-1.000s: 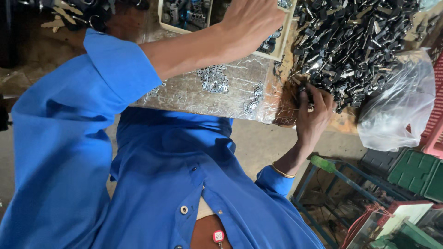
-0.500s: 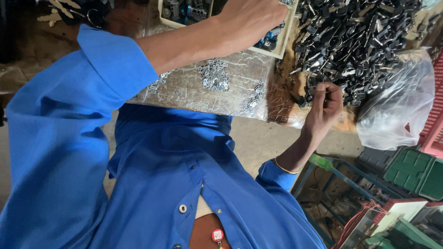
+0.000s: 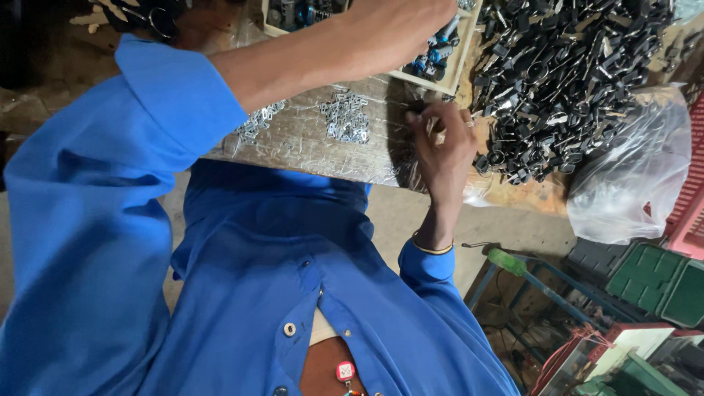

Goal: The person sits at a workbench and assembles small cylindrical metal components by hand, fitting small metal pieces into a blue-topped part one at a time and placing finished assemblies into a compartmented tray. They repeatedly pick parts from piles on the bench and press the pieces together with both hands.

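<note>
My left hand (image 3: 396, 22) reaches across the top of the view over a wooden tray (image 3: 460, 59) of blue and dark parts. Its fingers are cut off by the frame edge. My right hand (image 3: 444, 147), with a thin bangle at the wrist, rests on the right end of a board wrapped in shiny clear film (image 3: 308, 150). Its fingertips pinch a small black part (image 3: 415, 108) against the board. Small silver metal pieces (image 3: 345, 117) lie in clusters on the film. A large pile of black parts (image 3: 572, 81) lies just right of my right hand.
A crumpled clear plastic bag (image 3: 631, 176) hangs off the bench at the right. Below it stand a green crate (image 3: 660, 279), a pink crate (image 3: 691, 213) and a blue metal frame (image 3: 543, 282). My blue shirt fills the lower left.
My right hand has left the pile of black parts and moved left onto the film-wrapped board. My left arm has stayed stretched over the tray.
</note>
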The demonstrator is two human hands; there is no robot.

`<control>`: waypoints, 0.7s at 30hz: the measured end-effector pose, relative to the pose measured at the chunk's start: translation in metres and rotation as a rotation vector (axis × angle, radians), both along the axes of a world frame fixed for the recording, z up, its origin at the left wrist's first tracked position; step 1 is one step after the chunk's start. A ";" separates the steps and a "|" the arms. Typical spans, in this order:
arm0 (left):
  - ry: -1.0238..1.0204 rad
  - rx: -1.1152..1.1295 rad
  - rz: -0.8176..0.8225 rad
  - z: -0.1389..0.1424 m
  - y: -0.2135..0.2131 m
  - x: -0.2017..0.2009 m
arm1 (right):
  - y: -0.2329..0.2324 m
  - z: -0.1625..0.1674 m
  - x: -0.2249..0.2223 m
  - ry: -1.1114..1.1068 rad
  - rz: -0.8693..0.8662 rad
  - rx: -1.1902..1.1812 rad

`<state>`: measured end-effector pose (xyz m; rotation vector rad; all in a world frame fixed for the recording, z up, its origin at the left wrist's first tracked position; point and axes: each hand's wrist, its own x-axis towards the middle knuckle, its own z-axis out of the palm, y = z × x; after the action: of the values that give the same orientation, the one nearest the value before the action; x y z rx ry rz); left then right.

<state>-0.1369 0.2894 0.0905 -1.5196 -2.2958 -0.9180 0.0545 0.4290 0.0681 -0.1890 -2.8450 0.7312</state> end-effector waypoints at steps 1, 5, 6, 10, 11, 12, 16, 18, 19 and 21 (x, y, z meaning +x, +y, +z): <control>-0.027 -0.023 0.011 0.000 0.003 0.000 | -0.003 0.004 -0.002 -0.001 -0.014 0.036; -0.022 -0.033 0.024 -0.004 0.016 0.001 | -0.010 0.020 -0.004 0.012 -0.044 0.134; 0.013 -0.015 0.022 -0.005 0.018 0.000 | -0.010 0.023 -0.005 0.024 -0.044 0.147; -0.067 -0.036 -0.009 -0.002 0.019 -0.002 | -0.005 0.037 -0.015 0.020 -0.020 0.024; -0.069 -0.011 -0.033 -0.001 0.016 -0.003 | -0.002 0.041 -0.019 0.023 0.010 0.014; -0.073 0.014 -0.057 0.000 0.012 -0.004 | -0.001 0.044 -0.024 0.024 0.042 0.002; -0.347 0.034 -0.137 0.005 -0.017 -0.014 | 0.004 0.050 -0.049 0.005 0.191 -0.032; -0.576 -0.059 -0.070 0.004 -0.041 -0.015 | 0.005 0.050 -0.065 0.004 0.286 -0.012; -0.591 -0.042 -0.045 0.004 -0.052 -0.017 | 0.004 0.048 -0.075 0.028 0.341 0.004; -0.624 -0.008 0.002 0.001 -0.072 -0.018 | 0.001 0.044 -0.098 0.074 0.447 0.035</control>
<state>-0.1554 0.2177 0.0912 -1.3647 -2.6956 -1.5613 -0.0439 0.4297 0.1118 0.4836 -2.8502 0.7435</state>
